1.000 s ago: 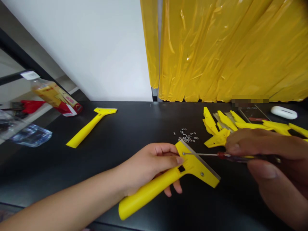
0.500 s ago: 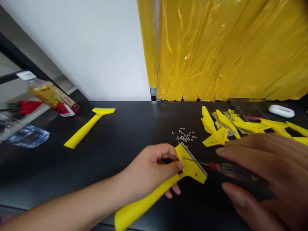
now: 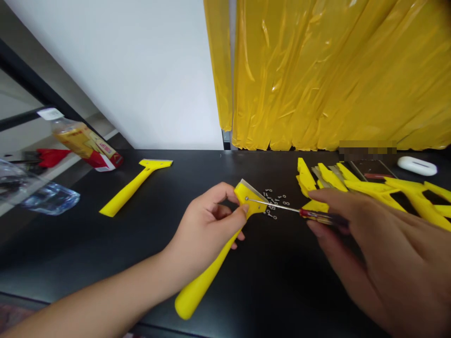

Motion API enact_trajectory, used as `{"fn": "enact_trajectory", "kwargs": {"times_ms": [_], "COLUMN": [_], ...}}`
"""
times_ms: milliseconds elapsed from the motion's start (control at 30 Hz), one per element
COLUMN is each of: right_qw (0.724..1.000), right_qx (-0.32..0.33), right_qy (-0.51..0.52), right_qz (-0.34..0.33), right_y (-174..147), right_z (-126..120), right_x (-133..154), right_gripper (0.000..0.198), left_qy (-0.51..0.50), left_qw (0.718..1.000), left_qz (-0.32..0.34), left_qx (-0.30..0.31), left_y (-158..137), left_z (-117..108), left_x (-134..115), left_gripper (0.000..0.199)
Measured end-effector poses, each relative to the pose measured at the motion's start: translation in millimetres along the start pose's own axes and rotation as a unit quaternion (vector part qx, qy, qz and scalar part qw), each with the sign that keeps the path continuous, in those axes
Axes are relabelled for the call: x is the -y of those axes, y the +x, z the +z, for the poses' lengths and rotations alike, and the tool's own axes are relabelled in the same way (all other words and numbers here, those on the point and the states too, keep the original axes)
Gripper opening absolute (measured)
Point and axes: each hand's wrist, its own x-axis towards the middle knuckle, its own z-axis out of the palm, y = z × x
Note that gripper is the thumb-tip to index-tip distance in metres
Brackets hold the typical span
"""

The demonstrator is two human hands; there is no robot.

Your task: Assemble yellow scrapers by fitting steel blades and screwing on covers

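our left hand (image 3: 207,225) grips a yellow scraper (image 3: 214,253) near its head, fingers curled round the neck and thumb pressed on the top, with the handle running down toward 7 o'clock over the black table (image 3: 158,234). our right hand (image 3: 373,253) pinches a red-handled screwdriver (image 3: 299,212) between fingertips and thumb; its thin shaft points toward 9 o'clock and the tip sits on a screw in the scraper's head. just behind the shaft, at 12 o'clock, lies a scatter of small screws (image 3: 276,199). at 2 o'clock sits a pile of yellow scraper parts (image 3: 352,180), and a finished scraper (image 3: 132,188) lies well apart at 10 o'clock, near a bottle (image 3: 82,143).
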Motion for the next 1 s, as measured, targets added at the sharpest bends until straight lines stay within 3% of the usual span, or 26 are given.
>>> {"fn": "enact_trajectory", "kwargs": {"times_ms": [100, 433, 1000], "right_qw": [0.999, 0.999, 0.998], "right_qx": [0.017, 0.005, 0.046], "right_qy": [-0.042, -0.038, 0.034], "right_qz": [-0.019, 0.002, 0.022], "right_y": [0, 13, 14], "right_z": [7, 13, 17], "right_x": [4, 9, 5], "right_gripper": [0.013, 0.028, 0.026], "left_qy": [0.012, 0.020, 0.035], "left_qw": [0.999, 0.999, 0.998], "left_qz": [0.022, 0.042, 0.036], "left_qx": [-0.023, -0.028, -0.024], "left_y": [0, 1, 2], "left_z": [-2, -4, -4], "left_x": [0, 3, 4], "left_gripper": [0.025, 0.021, 0.021]}}
